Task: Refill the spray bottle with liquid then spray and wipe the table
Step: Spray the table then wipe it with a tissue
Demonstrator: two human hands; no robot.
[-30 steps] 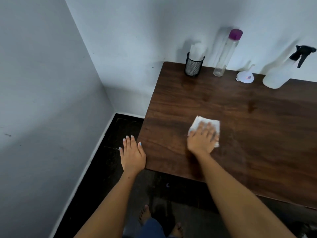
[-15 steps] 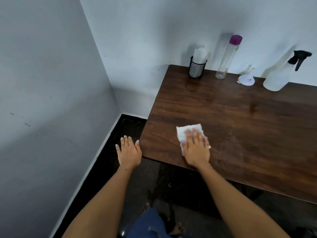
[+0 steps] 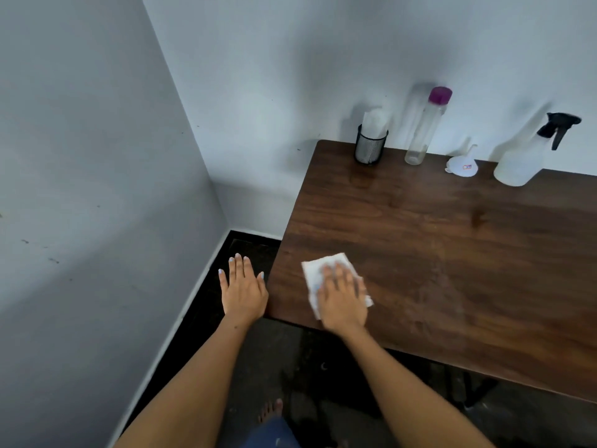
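The right hand (image 3: 343, 297) lies flat on a white tissue (image 3: 315, 273), fingers straight and together, pressing it to the table (image 3: 436, 253) near the front left corner, so the whole palm drives the wipe. The left hand (image 3: 243, 291) hovers just off the table's left edge, fingers straight and slightly spread, holding nothing (likely for balance). The spray bottle (image 3: 525, 156) stands along the back edge, parked clear of the wiping, beside a small funnel (image 3: 462, 164), a tall clear bottle (image 3: 421, 130) and a mesh cup (image 3: 370, 148)
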